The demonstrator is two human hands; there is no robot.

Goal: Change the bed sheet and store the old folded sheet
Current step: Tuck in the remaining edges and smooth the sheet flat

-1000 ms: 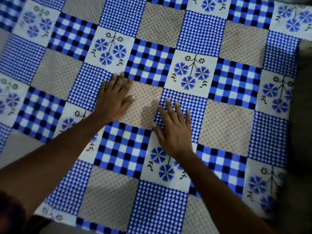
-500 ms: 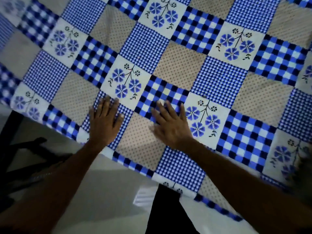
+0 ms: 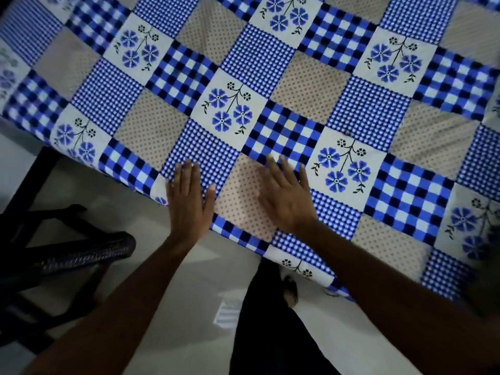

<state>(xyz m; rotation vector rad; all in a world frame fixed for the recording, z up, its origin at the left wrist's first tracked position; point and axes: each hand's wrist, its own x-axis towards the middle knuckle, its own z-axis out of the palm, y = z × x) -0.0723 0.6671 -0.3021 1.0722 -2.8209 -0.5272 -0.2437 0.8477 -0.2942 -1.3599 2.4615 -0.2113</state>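
A patchwork bed sheet (image 3: 305, 87) in blue checks, beige dots and blue flower squares lies spread flat over the bed and fills the upper part of the head view. Its near edge runs diagonally from upper left to lower right. My left hand (image 3: 189, 201) lies flat with straight fingers right at that near edge. My right hand (image 3: 286, 198) presses flat on a beige dotted square a little further in. Neither hand holds anything. No folded sheet is in view.
A pale tiled floor (image 3: 194, 293) shows below the bed edge. A dark chair or stand (image 3: 67, 253) sits at the left, close to the bed. My dark trouser leg (image 3: 270, 334) and foot (image 3: 290, 290) stand by the bed edge.
Both flat hands have slid back across the sheet toward its near edge. The view has pulled back, so the floor and the dark chair now show.
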